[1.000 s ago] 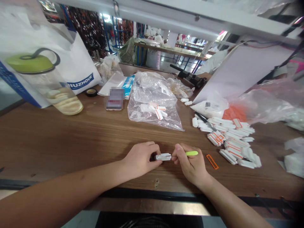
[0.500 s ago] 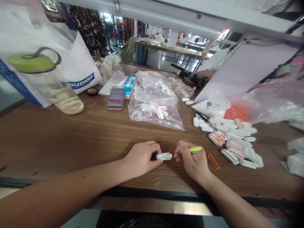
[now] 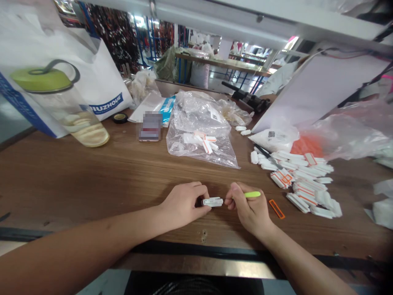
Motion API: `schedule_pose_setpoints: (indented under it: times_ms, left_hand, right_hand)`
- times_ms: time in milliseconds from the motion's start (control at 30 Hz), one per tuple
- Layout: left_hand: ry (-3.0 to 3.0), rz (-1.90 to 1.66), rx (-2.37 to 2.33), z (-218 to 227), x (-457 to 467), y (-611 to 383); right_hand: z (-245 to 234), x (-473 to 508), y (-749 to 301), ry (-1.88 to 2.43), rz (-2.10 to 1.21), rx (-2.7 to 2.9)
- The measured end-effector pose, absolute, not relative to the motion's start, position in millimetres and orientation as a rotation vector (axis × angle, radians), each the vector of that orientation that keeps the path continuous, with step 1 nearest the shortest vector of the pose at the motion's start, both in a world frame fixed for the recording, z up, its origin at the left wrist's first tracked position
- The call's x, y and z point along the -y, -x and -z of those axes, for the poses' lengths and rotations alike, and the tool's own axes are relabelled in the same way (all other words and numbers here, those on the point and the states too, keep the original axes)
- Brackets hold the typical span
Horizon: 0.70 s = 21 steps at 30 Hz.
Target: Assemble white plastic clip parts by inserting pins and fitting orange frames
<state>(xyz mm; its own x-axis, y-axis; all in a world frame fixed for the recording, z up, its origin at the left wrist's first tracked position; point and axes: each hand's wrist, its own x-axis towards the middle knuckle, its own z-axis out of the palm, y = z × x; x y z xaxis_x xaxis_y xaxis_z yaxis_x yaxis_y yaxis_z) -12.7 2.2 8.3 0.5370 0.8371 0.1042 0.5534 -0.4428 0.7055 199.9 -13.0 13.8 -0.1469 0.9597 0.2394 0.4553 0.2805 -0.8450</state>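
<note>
Between the thumb and fingers of my left hand is a small white plastic connector with a row of tiny dark holes, its right end sticking out. My right hand pinches a slim tool with a yellow-green handle. The tool's thin tip points towards the connector's right end; whether it touches I cannot tell. A flat orange rectangular frame lies on the table, just right of my right hand.
A pile of white connectors, some with orange frames, covers the right side, with dark tweezers on it. Further back are a clear plastic bag with several pieces, a phone, black tape and a green-lidded bottle.
Both hands hold almost the same pose over the same spot. The view has shifted very slightly; nothing is picked up or let go.
</note>
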Motion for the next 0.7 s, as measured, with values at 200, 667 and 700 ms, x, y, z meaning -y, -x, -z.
schedule_pose_setpoints:
  times_ms: [200, 667, 700]
  left_hand:
    - [-2.168, -0.607, -1.135, -8.9, -1.6, 11.9]
    - [-2.155, -0.596, -1.126, -9.1, -1.7, 12.9]
    - [-2.161, -0.6, -1.12, -8.4, -1.7, 13.0]
  right_hand:
    - [-20.7, 13.9, -199.0, 1.247, -0.621, 2.027]
    - [-15.5, 14.8, -201.7, 1.258, -0.726, 1.871]
    - [-15.7, 14.5, -201.2, 1.259, -0.73, 1.883]
